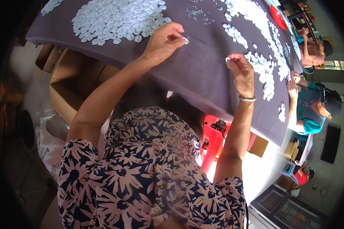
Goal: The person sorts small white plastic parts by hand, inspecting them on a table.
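My left hand (162, 45) is held over the dark tablecloth (202, 74), its thumb and fingers pinched on a small white plastic piece (186, 40) with a thin part sticking out. To the right, my right hand (241, 72) pinches a small round white piece (227, 60) at its fingertips; a bracelet (247, 99) circles that wrist. A large pile of flat white rounded plastic pieces (114, 19) lies beyond and left of my left hand. Small thin pale parts (198, 14) are scattered at the far middle. Near my right hand lie many more small white pieces (263, 70).
An open cardboard box (63, 91) stands below the table's left edge, beside a white sack (49, 149). A red plastic stool (214, 139) is under the table. A red dish (278, 17) sits at the far right. Along the right edge are other people, one in a teal top (309, 110).
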The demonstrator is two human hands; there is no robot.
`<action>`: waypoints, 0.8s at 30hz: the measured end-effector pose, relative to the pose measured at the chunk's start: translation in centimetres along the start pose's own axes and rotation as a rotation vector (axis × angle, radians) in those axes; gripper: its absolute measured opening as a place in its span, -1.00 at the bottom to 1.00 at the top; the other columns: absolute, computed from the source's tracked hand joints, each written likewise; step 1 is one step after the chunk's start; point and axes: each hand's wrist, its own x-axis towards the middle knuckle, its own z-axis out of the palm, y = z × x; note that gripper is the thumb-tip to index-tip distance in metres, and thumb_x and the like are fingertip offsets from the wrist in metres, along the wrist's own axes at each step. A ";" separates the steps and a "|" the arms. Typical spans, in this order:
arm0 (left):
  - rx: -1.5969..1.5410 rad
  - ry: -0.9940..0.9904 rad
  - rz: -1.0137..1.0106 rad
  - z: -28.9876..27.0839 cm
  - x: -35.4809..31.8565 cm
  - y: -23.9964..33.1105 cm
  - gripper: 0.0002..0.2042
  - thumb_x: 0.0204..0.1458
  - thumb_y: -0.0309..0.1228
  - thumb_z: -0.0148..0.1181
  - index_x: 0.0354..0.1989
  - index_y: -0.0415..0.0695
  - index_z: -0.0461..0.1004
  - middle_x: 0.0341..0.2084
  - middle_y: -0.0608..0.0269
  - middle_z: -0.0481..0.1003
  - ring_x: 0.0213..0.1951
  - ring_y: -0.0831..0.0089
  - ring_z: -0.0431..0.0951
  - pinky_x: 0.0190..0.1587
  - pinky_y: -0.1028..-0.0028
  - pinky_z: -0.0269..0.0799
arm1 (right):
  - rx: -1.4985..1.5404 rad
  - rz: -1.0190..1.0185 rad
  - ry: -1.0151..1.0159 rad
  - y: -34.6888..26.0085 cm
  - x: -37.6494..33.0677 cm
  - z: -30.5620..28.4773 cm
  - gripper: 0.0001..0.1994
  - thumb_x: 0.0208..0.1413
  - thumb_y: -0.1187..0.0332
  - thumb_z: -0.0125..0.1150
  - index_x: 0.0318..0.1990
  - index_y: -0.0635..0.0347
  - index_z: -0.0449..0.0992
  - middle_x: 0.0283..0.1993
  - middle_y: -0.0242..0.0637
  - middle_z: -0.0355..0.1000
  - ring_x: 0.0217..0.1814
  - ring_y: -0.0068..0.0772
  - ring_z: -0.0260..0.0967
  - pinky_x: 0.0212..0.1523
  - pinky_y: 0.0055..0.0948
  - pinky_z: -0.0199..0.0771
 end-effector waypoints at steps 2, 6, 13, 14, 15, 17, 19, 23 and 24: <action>-0.016 -0.033 0.036 0.1 0.0 -0.7 -0.75 -0.04 -0.55 0.21 -0.17 -0.12 0.38 -0.41 0.37 0.46 -0.43 0.68 0.41 -0.36 0.65 0.36 | 0.122 0.011 -0.033 -1.0 1.0 1.2 -0.87 0.09 0.56 0.11 -0.20 0.22 0.47 -0.32 -0.41 0.41 -0.32 -0.63 0.32 -0.26 -0.55 0.42; -0.028 -0.036 0.011 0.2 -0.2 -0.7 -0.75 -0.04 -0.57 0.19 -0.17 -0.13 0.37 -0.42 0.36 0.45 -0.37 0.66 0.43 -0.30 0.63 0.37 | 0.543 0.212 -0.100 -1.5 3.9 3.6 -0.86 0.07 0.52 0.13 -0.19 0.21 0.45 -0.34 -0.42 0.38 -0.32 -0.55 0.36 -0.29 -0.52 0.47; -0.011 -0.050 0.044 0.2 -0.1 -0.7 -0.73 -0.05 -0.55 0.20 -0.15 -0.18 0.36 -0.47 0.35 0.46 -0.41 0.67 0.41 -0.32 0.61 0.37 | 0.925 0.476 -0.214 0.1 6.6 6.3 -0.76 0.02 0.50 0.16 -0.13 0.26 0.36 -0.37 -0.37 0.36 -0.37 -0.56 0.32 -0.32 -0.57 0.41; -0.010 -0.044 0.040 0.1 -0.1 -0.7 -0.73 -0.05 -0.55 0.20 -0.15 -0.18 0.36 -0.47 0.35 0.46 -0.41 0.67 0.41 -0.32 0.61 0.37 | 0.925 0.481 -0.220 0.1 6.5 6.7 -0.76 0.02 0.50 0.16 -0.13 0.26 0.36 -0.37 -0.37 0.36 -0.37 -0.56 0.32 -0.32 -0.57 0.41; -0.012 -0.044 0.043 0.0 -0.1 -0.7 -0.73 -0.05 -0.56 0.20 -0.15 -0.19 0.35 -0.46 0.34 0.46 -0.41 0.66 0.41 -0.32 0.61 0.37 | 0.890 0.462 -0.213 0.1 6.4 7.2 -0.77 0.03 0.50 0.15 -0.13 0.26 0.36 -0.37 -0.37 0.36 -0.37 -0.56 0.32 -0.32 -0.57 0.41; -0.013 -0.043 0.041 0.0 -0.1 -0.7 -0.73 -0.05 -0.56 0.20 -0.15 -0.20 0.35 -0.45 0.33 0.47 -0.40 0.66 0.41 -0.32 0.61 0.37 | 0.839 0.416 -0.202 0.2 6.2 7.9 -0.79 0.05 0.49 0.13 -0.13 0.28 0.38 -0.37 -0.37 0.36 -0.37 -0.57 0.32 -0.34 -0.57 0.41; -0.022 -0.065 0.062 -0.1 -0.1 -0.6 -0.73 -0.05 -0.56 0.19 -0.15 -0.21 0.34 -0.45 0.31 0.48 -0.40 0.65 0.42 -0.31 0.60 0.37 | 0.766 0.356 -0.169 0.2 5.9 8.5 -0.81 0.06 0.49 0.13 -0.15 0.28 0.40 -0.37 -0.38 0.36 -0.37 -0.58 0.31 -0.34 -0.57 0.41; -0.019 -0.068 0.051 -0.1 0.0 -0.7 -0.73 -0.04 -0.57 0.18 -0.14 -0.21 0.34 -0.46 0.32 0.48 -0.40 0.65 0.42 -0.31 0.60 0.38 | 0.597 0.174 -0.093 -0.2 5.3 9.4 -0.86 0.06 0.52 0.13 -0.21 0.31 0.48 -0.36 -0.40 0.39 -0.39 -0.61 0.30 -0.36 -0.57 0.39; -0.004 -0.071 0.053 -0.1 0.1 -0.8 -0.73 -0.04 -0.57 0.18 -0.14 -0.21 0.34 -0.46 0.31 0.48 -0.40 0.65 0.42 -0.30 0.60 0.38 | 0.598 0.176 -0.092 -0.2 5.2 9.6 -0.86 0.06 0.52 0.13 -0.21 0.31 0.48 -0.36 -0.40 0.39 -0.39 -0.61 0.30 -0.36 -0.57 0.39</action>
